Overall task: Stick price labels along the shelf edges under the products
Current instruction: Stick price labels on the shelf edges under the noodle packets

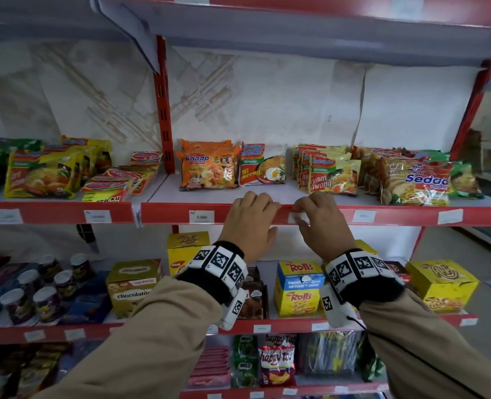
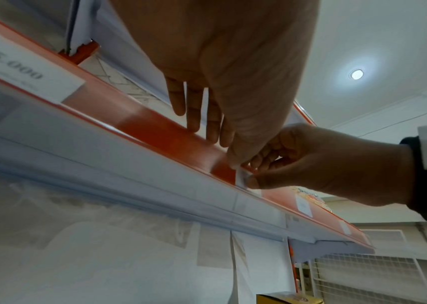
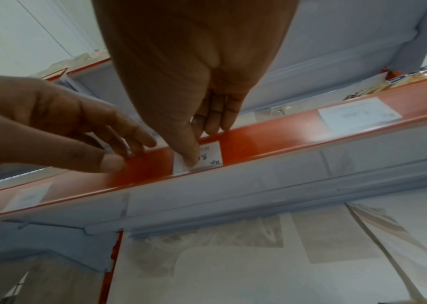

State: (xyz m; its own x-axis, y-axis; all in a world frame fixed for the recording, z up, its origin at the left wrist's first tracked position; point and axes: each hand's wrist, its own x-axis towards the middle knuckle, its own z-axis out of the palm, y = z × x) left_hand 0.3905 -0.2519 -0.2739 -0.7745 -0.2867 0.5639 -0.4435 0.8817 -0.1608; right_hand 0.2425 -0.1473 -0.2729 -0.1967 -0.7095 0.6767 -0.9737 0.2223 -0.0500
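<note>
Both hands reach up to the red plastic shelf edge strip [image 1: 339, 215]: left hand [image 1: 248, 226], fingers straight, rests along its top; right hand [image 1: 319, 223] thumb presses the small white paper price label [image 3: 202, 157] onto it

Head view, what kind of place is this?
Most likely a small grocery shop: red-edged shelves stocked with instant noodle packs and snack boxes, with a price label on the shelf edge.
</note>
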